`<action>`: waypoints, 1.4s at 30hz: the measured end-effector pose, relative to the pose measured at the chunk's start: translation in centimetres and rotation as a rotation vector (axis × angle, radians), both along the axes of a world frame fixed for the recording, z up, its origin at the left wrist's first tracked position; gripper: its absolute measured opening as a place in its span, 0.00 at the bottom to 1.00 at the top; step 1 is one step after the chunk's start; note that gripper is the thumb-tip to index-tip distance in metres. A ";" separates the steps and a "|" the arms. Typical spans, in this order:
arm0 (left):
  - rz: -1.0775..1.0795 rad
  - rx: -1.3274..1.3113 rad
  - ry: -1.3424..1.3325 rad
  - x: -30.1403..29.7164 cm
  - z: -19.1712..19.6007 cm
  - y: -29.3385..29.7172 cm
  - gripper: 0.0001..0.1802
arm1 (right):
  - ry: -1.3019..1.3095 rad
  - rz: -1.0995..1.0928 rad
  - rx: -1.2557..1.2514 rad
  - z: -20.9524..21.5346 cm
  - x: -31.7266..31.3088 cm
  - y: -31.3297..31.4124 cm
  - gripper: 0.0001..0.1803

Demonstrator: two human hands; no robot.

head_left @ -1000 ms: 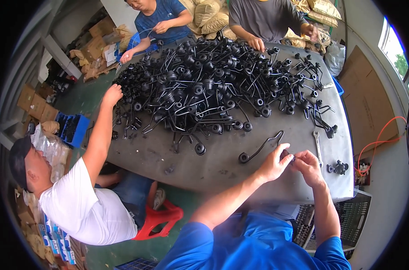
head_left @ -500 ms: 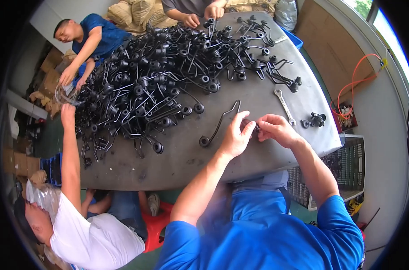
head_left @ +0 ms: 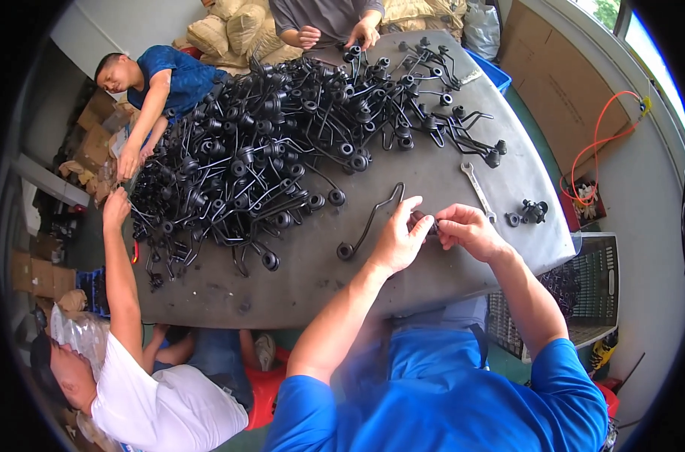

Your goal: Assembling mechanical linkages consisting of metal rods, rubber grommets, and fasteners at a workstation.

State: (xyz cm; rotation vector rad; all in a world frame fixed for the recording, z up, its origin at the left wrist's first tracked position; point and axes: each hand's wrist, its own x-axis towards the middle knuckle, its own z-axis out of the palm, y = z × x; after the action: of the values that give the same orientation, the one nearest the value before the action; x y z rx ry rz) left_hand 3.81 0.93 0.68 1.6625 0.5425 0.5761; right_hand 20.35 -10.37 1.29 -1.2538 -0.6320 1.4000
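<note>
In front of me, over the near right of the table, my left hand (head_left: 399,239) is closed on a small dark part (head_left: 431,225), mostly hidden by the fingers. My right hand (head_left: 465,230) pinches at the same part from the other side. Just left of my left hand lies a bent black metal rod (head_left: 373,215) with a round black bushing (head_left: 345,251) at its near end. Beyond my right hand is an open-ended wrench (head_left: 477,190). A small cluster of black rubber bushings (head_left: 535,211) sits to the right of it.
A large heap of black rods with bushings (head_left: 237,162) covers the grey table's (head_left: 312,290) left and far side. Co-workers sit at left (head_left: 162,392), far left (head_left: 169,87) and across (head_left: 324,19). A grey plastic crate (head_left: 602,290) stands below the right edge.
My hands stay together with only small finger movement, and the view has shifted slightly. The left co-workers' hands have moved closer together; one hand of the person across has shifted.
</note>
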 end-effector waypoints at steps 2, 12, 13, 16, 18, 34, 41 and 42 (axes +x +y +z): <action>-0.012 -0.071 -0.007 0.2 0.4 -0.1 0.24 | 0.134 -0.083 0.143 -0.5 0.1 -0.1 0.08; -0.047 0.159 0.159 1.4 0.8 0.2 0.27 | -0.834 -0.121 0.078 -0.4 -0.3 -0.5 0.11; -0.070 0.195 0.203 1.7 1.0 0.3 0.28 | -1.093 -0.137 0.159 -0.6 -0.2 -0.5 0.14; -0.092 0.164 0.212 1.6 2.2 0.7 0.30 | -1.380 -0.120 0.229 0.1 -0.8 -0.9 0.24; -0.066 0.164 0.161 1.4 1.2 1.2 0.31 | -1.236 -0.144 0.419 0.3 -1.8 -0.8 0.28; -0.122 0.059 0.113 -1.0 3.9 -0.3 0.41 | -1.060 0.048 0.457 3.3 -3.8 -0.1 0.28; 0.256 0.627 0.426 -5.4 1.1 4.2 0.24 | -1.362 0.137 0.402 1.2 -3.5 -1.0 0.25; 0.242 0.543 0.486 -6.2 -0.4 4.3 0.20 | -1.190 0.153 0.247 1.8 -3.5 -0.7 0.25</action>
State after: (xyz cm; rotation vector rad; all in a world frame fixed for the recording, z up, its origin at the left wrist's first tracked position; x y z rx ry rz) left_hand -2.35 5.21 0.26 2.2938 1.0160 0.5186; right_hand 16.83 -11.08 3.12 -1.7903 -1.6581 0.5165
